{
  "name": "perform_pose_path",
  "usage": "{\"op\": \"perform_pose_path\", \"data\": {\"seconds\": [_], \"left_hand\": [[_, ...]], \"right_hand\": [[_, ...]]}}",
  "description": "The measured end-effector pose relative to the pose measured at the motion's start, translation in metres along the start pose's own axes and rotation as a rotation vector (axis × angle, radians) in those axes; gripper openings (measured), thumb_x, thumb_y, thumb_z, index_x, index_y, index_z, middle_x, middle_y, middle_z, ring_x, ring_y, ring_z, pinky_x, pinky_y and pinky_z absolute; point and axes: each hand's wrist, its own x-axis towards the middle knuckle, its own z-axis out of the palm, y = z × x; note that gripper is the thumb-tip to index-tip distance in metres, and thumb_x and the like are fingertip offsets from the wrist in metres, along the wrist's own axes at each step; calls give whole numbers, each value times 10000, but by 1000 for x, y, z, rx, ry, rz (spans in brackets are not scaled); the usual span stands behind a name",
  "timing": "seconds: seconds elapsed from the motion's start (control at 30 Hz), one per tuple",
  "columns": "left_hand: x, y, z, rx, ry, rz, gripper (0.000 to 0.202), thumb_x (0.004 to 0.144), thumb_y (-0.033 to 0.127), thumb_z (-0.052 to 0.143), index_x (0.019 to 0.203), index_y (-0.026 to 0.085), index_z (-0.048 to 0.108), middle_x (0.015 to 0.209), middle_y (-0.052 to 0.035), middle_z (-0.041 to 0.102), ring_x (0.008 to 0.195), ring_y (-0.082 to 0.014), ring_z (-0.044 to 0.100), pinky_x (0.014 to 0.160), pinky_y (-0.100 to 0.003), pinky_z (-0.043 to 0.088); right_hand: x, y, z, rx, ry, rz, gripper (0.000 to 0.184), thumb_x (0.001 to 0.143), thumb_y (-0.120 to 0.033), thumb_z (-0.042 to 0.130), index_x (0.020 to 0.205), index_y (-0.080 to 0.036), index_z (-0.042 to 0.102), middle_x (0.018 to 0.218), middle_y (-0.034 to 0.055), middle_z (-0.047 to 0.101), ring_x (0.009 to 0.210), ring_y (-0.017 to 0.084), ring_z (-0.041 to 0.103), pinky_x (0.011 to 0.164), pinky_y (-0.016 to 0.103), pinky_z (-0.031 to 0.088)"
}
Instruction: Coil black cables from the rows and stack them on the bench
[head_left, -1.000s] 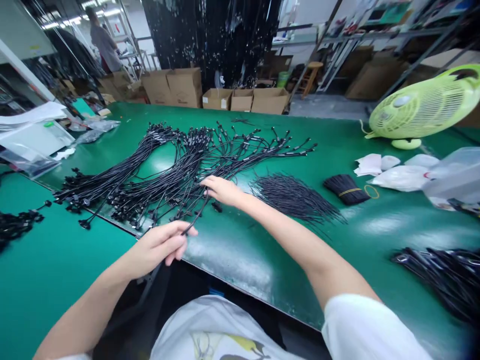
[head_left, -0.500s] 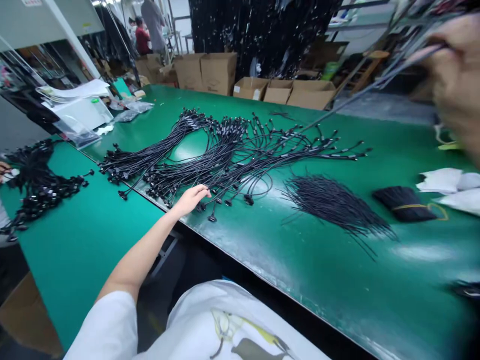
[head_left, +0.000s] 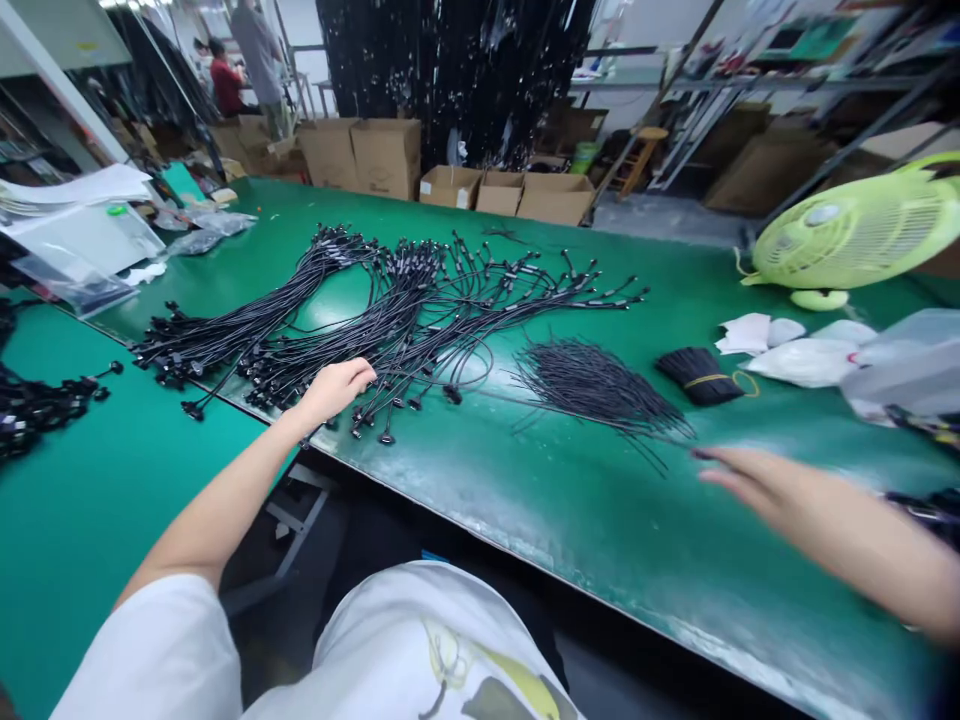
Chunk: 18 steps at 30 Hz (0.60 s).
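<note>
A large tangled spread of black cables with moulded connectors (head_left: pixel 390 310) lies across the green bench mat (head_left: pixel 570 500). My left hand (head_left: pixel 334 392) rests on the cables' near ends at the bench edge, fingers curled over them. Whether it grips a cable is hidden. My right hand (head_left: pixel 750 475), blurred with motion, hovers low over the mat with its fingers apart and nothing in them. Nearest to it is a loose fan of thin black wires (head_left: pixel 592 385). A tight bundle of black wires tied with a yellow band (head_left: pixel 697 377) lies beyond that.
A lime-green fan (head_left: pixel 855 235) stands at the right, beside white bags (head_left: pixel 806 360) and a clear plastic bag (head_left: pixel 900 365). A lower green bench (head_left: pixel 112 520) with a cable pile (head_left: pixel 30 410) adjoins at the left. Cardboard boxes (head_left: pixel 386 158) line the far side, with people (head_left: pixel 255 60) behind.
My right hand has dropped from the upper right to low over the mat, with no cable in it now. My left hand has shifted slightly right across the cable ends.
</note>
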Motion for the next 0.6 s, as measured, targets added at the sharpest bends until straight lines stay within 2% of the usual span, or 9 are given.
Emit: {"op": "perform_pose_path", "data": {"seconds": [0.07,0.1,0.17,0.23,0.27,0.33,0.4,0.5,0.6], "left_hand": [[-13,15,19,-153,133,-22,206,823,368,583,766,171,567,601,47,526,475,-78,458,516,-209,373],[-21,26,33,-255,128,-18,210,834,377,569,791,173,548,618,48,526,468,-76,465,518,-211,387],[-43,53,65,-308,-47,63,211,857,386,560,845,177,536,681,29,573,528,-91,538,597,-232,444],[-68,77,93,-203,-205,185,193,895,371,526,934,183,553,846,-17,637,699,-118,609,719,-254,461],[-80,85,102,-164,-290,217,201,920,366,491,981,186,554,879,-27,646,747,-125,611,744,-257,455],[-97,92,110,-137,-435,191,260,960,380,412,1074,186,542,782,-5,621,669,-114,562,678,-245,431],[-104,88,106,-157,-545,91,342,978,412,356,1136,171,540,610,48,497,530,-94,432,570,-227,365],[-103,70,89,-185,-668,-27,391,957,435,425,1136,136,602,578,59,392,520,-81,338,532,-221,291],[-100,49,65,-412,-725,-136,371,914,417,536,1083,106,648,561,60,363,498,-68,309,501,-217,254]], "right_hand": [[-14,-64,7,20,-157,-142,277,920,-275,483,1069,-173,693,1050,156,715,857,253,713,705,320,547],[-18,-97,5,28,-222,-213,262,934,-225,451,1031,-168,688,995,143,727,810,245,715,651,312,532],[-16,-153,-8,96,-328,-433,235,951,-220,445,875,-173,662,827,81,723,669,208,692,550,284,457],[-4,-188,-28,153,-274,-562,231,963,-235,442,840,-176,629,772,46,697,624,178,657,506,264,361],[5,-196,-38,148,-200,-560,240,972,-254,432,844,-172,618,771,47,686,621,171,643,491,260,308],[26,-194,-53,100,-44,-473,275,985,-323,423,861,-161,607,788,60,676,634,166,622,484,259,216],[45,-177,-56,48,67,-369,348,975,-433,439,855,-152,605,799,72,673,655,165,609,492,258,166],[64,-138,-39,41,151,-237,449,947,-547,443,820,-149,609,805,80,677,689,169,607,504,253,177],[67,-102,-8,223,104,-243,452,961,-551,396,846,-178,624,842,57,690,742,169,624,551,241,291]]}}
